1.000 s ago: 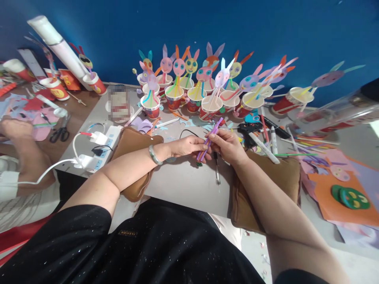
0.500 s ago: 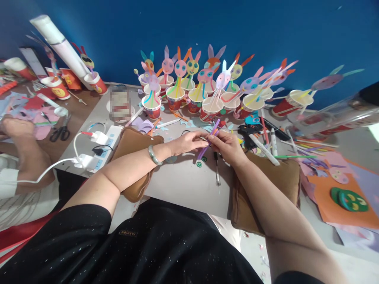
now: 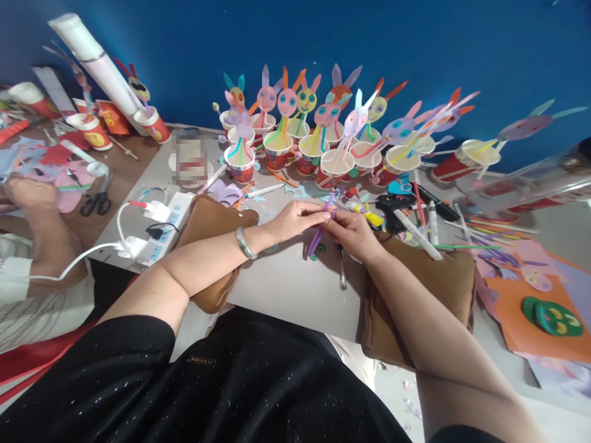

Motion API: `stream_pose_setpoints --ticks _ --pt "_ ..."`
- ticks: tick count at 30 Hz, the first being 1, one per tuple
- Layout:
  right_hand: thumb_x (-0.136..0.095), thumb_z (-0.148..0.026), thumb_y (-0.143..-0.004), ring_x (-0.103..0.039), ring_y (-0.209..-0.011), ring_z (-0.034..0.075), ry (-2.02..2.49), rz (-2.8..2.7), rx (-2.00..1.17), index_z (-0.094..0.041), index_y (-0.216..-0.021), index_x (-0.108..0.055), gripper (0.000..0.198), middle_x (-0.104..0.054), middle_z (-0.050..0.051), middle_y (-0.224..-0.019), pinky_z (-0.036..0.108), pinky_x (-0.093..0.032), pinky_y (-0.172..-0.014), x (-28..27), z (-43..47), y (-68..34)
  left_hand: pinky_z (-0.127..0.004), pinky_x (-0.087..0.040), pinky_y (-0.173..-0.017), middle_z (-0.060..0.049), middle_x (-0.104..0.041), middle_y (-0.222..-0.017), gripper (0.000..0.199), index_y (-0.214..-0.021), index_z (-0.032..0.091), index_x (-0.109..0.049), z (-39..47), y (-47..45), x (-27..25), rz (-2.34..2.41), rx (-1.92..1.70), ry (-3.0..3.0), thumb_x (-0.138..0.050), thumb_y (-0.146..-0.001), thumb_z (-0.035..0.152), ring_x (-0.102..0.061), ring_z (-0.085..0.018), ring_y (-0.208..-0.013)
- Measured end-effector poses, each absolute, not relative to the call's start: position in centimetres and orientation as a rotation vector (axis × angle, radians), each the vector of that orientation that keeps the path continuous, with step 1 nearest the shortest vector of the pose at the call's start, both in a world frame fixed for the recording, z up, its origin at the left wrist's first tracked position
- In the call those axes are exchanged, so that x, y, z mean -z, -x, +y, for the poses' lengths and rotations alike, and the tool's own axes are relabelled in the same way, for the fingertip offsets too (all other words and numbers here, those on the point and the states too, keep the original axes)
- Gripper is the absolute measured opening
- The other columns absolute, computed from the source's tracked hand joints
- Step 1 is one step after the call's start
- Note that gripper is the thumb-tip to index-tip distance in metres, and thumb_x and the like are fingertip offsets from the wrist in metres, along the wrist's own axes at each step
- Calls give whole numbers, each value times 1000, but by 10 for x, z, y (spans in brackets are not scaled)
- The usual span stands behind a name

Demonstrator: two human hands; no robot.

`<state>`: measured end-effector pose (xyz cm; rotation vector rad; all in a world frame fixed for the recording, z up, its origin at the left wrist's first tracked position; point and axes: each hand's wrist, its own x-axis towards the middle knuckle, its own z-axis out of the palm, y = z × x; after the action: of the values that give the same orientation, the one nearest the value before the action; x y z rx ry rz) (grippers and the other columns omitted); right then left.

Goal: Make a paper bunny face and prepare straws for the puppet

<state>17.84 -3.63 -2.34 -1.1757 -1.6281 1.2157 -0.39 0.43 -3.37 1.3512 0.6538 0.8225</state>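
Both hands meet over the middle of the table, around a small bundle of purple straws (image 3: 314, 241). The thumb and fingers of my left hand (image 3: 295, 221) are pinched at the bundle's upper part, where a bit of orange shows between the fingertips. From the other side, my right hand (image 3: 354, 235) grips the same straws, its fingers curled. The straws tilt, with their lower ends pointing down toward me. Below them lie green round pieces (image 3: 321, 248) and a pen (image 3: 342, 274). How the straws are joined is hidden by the fingers.
Paper cups (image 3: 277, 154) with straw-necked, long-eared paper figures line the blue wall. Brown cushions (image 3: 415, 277) lie under my forearms. A black glue gun (image 3: 392, 208), markers (image 3: 417, 235) and coloured paper (image 3: 521, 307) are at right. Left are a power strip (image 3: 172, 227), scissors (image 3: 96, 200) and a co-worker's arm (image 3: 50, 234).
The view has shifted slightly, moving the table things a little to the right. My fingers have closed in around the purple straws, and a yellow item shows behind my right hand.
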Motion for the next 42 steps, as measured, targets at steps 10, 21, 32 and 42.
stream_pose_setpoints --ticks 10,21,32,42 --pt "-70 -64 -88 -45 -64 13 1236 -1750 -1064 -18 -71 -65 49 -54 -1 -65 27 -39 -61 28 -34 -175 -34 -49 -104 -5 -80 -95 30 -97 14 -83 1 1 43 675 -750 -1131 -85 -82 40 -69 -16 -101" --pt "-80 -64 -79 -50 -63 13 1247 -1665 -1192 -17 -68 -68 49 -59 0 -64 26 -40 -59 26 -33 -178 -27 -56 -81 -3 -75 -81 33 -92 11 -78 2 5 35 653 -563 -1088 -86 -82 41 -68 -12 -78" --pt "-79 -63 -81 -49 -56 12 1229 -1512 -1251 -18 -77 -76 46 -62 1 -60 26 -34 -49 19 -34 -181 -33 -63 -82 -5 -79 -85 22 -98 13 -77 0 8 25 647 -461 -930 -86 -78 14 -76 -15 -77" --pt "-82 -65 -77 -55 -58 12 1230 -1459 -1183 -19 -78 -77 46 -68 1 -66 25 -42 -51 23 -33 -182 -31 -62 -73 -13 -80 -83 24 -91 7 -74 -6 6 15 698 -367 -903 -82 -89 30 -78 -17 -73"
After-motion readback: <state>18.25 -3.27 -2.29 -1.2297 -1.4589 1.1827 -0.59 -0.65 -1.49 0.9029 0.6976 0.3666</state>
